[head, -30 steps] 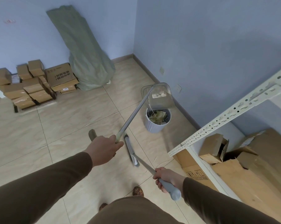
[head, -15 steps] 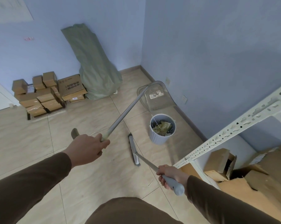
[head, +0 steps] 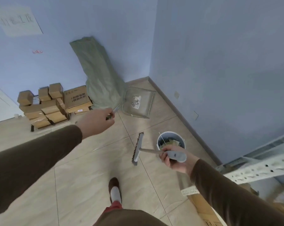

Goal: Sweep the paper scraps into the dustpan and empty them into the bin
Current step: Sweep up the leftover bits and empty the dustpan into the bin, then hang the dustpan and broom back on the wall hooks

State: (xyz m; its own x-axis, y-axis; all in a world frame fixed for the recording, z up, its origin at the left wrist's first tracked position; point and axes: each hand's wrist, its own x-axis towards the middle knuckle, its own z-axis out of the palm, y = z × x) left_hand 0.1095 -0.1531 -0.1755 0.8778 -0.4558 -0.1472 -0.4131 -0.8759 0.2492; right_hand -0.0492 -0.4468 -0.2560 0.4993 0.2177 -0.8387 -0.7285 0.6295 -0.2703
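Note:
My left hand (head: 97, 120) grips the long handle of a clear plastic dustpan (head: 138, 101), which sits out in front near the far wall corner, away from the bin. A white label shows through the pan. My right hand (head: 173, 159) grips the grey end of a broom handle; the broom head (head: 138, 148) rests on the tiled floor just left of the bin. The white round bin (head: 171, 141) stands by the right wall with yellowish paper scraps inside.
A green sack (head: 100, 75) leans in the corner. Stacked cardboard boxes (head: 53, 105) sit on the left by the wall. A white metal shelf rail (head: 258, 168) and flat cardboard (head: 201, 207) crowd the right. My foot (head: 114, 190) is on the floor below.
The dustpan has swung away from above the bin toward the far corner and come down. My left arm stretched forward with it. The broom head turned closer to the bin.

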